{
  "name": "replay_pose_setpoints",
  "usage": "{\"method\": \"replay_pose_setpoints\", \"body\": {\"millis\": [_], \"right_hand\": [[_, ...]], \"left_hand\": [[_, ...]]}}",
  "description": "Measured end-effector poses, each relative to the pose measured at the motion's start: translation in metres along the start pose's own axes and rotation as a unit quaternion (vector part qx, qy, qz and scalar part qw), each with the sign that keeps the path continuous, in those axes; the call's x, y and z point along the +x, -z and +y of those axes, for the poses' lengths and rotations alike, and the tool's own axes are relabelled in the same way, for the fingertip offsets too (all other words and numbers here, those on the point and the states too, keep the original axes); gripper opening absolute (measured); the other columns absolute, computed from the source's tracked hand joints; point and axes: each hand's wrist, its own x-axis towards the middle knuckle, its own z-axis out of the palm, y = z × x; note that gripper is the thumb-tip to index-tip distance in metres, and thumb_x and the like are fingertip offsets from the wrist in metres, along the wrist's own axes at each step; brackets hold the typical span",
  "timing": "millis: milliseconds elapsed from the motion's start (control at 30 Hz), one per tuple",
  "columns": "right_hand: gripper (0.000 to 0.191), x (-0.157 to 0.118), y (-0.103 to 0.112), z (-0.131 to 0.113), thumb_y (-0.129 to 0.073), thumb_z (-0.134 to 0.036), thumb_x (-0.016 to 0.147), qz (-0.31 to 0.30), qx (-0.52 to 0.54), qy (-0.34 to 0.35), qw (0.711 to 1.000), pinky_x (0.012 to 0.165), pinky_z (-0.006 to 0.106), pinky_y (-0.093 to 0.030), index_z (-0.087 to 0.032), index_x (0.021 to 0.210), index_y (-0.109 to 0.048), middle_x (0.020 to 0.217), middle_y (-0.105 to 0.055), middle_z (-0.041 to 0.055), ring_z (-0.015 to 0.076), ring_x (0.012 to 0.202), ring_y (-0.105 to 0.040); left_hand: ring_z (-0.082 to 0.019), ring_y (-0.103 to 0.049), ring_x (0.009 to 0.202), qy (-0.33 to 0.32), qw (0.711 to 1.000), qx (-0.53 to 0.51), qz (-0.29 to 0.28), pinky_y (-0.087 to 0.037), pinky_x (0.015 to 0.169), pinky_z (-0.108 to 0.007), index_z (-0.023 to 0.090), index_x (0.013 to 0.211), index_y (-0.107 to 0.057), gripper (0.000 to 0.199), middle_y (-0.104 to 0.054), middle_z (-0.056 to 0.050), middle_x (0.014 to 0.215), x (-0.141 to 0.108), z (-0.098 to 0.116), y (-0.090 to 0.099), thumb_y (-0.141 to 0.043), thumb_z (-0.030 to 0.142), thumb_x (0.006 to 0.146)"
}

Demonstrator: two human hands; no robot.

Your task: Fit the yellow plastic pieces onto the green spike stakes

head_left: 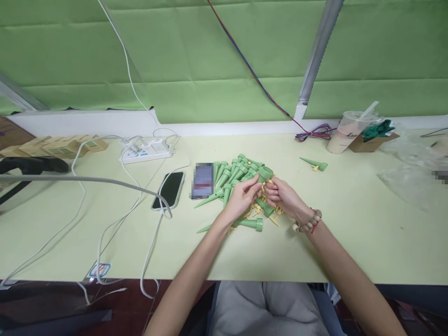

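My left hand [242, 198] is closed round a green spike [265, 173], whose wide open cap shows above the fingers. Pressed close beside it, my right hand [283, 196] has its fingers pinched together at the spike's right side; whatever they hold is too small to make out. Under and behind both hands lies a pile of green spikes [239, 169], mixed with small yellow pieces [258, 211]. One green spike [250, 224] rests at the front of the pile. Another spike [320, 165], with a yellow piece at its side, lies apart at the right.
Left of the pile are a pixelated phone [203, 181] and a dark-screened phone [169, 190] with white cables across it. A power strip [147, 151] sits farther back. At the back right stand a drink cup [345, 133], a small box [373, 141] and plastic bags [402, 186].
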Motion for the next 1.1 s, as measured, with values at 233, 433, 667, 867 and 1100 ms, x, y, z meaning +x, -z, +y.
{"method": "replay_pose_setpoints", "body": {"millis": [233, 433, 667, 867, 1100], "right_hand": [[0.043, 0.001, 0.005, 0.007, -0.032, -0.051, 0.087, 0.132, -0.372, 0.223, 0.891, 0.051, 0.025, -0.036, -0.02, 0.06, -0.045, 0.053, -0.045, -0.0011, 0.0125, 0.049, -0.043], [0.035, 0.001, 0.012, 0.007, -0.029, -0.041, 0.09, 0.104, -0.465, 0.301, 0.826, 0.059, 0.027, -0.036, -0.021, 0.064, -0.04, 0.063, -0.046, 0.0006, 0.0143, 0.06, -0.046], [0.049, 0.003, 0.0, 0.013, -0.035, -0.063, 0.08, 0.016, -0.107, 0.099, 0.989, 0.036, 0.022, -0.028, -0.021, 0.055, -0.037, 0.045, -0.027, -0.0073, 0.0072, 0.036, -0.025], [0.05, 0.003, 0.002, 0.01, -0.033, -0.064, 0.08, -0.02, -0.165, 0.116, 0.979, 0.038, 0.021, -0.027, -0.019, 0.064, -0.048, 0.047, -0.039, -0.0055, 0.0077, 0.039, -0.034], [0.025, 0.0, 0.016, 0.009, -0.064, -0.046, 0.071, -0.032, -0.567, 0.242, 0.786, 0.057, 0.024, -0.032, -0.021, 0.064, -0.066, 0.066, -0.057, 0.0007, 0.0134, 0.065, -0.049]], "left_hand": [[-0.004, -0.038, 0.031, 0.053, 0.996, -0.074, -0.003, -0.028, 0.034, -0.019, 0.015, 0.078, -0.051, 0.03, -0.05, 0.003, 0.056, 0.001, 0.0, -0.004, -0.051, 0.045, 0.078], [-0.003, -0.038, 0.031, 0.063, 0.996, -0.064, -0.019, -0.027, 0.033, -0.018, 0.016, 0.08, -0.051, 0.03, -0.05, 0.004, 0.057, 0.0, -0.001, 0.0, -0.05, 0.045, 0.079], [-0.005, -0.037, 0.037, 0.007, 0.999, -0.008, 0.037, -0.028, 0.036, -0.02, 0.015, 0.082, -0.061, 0.028, -0.048, 0.003, 0.057, 0.003, -0.005, -0.002, -0.055, 0.043, 0.076], [-0.005, -0.035, 0.036, -0.002, 0.991, 0.002, 0.134, -0.026, 0.038, -0.02, 0.015, 0.09, -0.06, 0.029, -0.048, 0.004, 0.054, 0.004, -0.005, 0.001, -0.055, 0.041, 0.077], [-0.004, -0.036, 0.035, -0.032, 0.978, -0.047, 0.199, -0.027, 0.037, -0.019, 0.017, 0.068, -0.042, 0.034, -0.051, 0.004, 0.055, 0.004, 0.0, 0.006, -0.046, 0.049, 0.081]]}}
